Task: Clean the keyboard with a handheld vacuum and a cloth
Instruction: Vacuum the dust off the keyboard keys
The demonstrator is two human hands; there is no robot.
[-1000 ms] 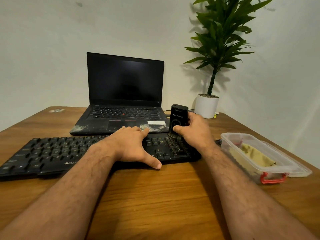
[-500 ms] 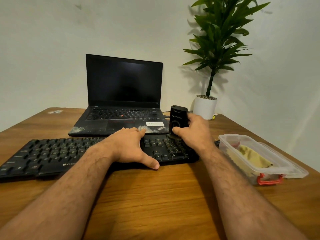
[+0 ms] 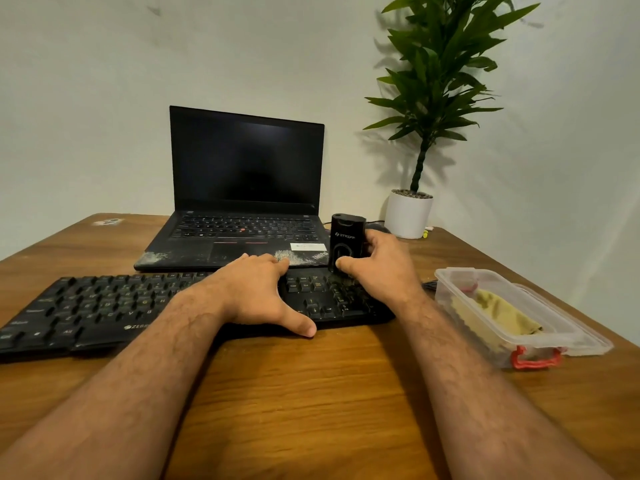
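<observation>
Keyboard: black, full-width, lying flat on the wooden desk just in front of the laptop; its right end sits under both hands.
Handheld vacuum: small black unit, upright, nozzle end down on the keys at the keyboard's right end, probably so suction reaches the gaps between keys.
Right hand: fingers wrapped round the vacuum's body, thumb across its front face; a firm closed grip that keeps the unit vertical.
Left hand: laid flat on the keyboard's middle-right, fingers straight, thumb spread onto the desk edge; it holds nothing and seems to pin the keyboard against sliding.
Cloth: yellow, folded inside the clear plastic container to the right of the keyboard, lid off beneath it; apparently parked there for the wiping step, not yet begun.
Potted plant: white pot, back right corner, well apart from the work.
Change from half a second ago: vacuum, both hands and cloth hold nearly the same places; any travel along the keys is too slight to tell.
</observation>
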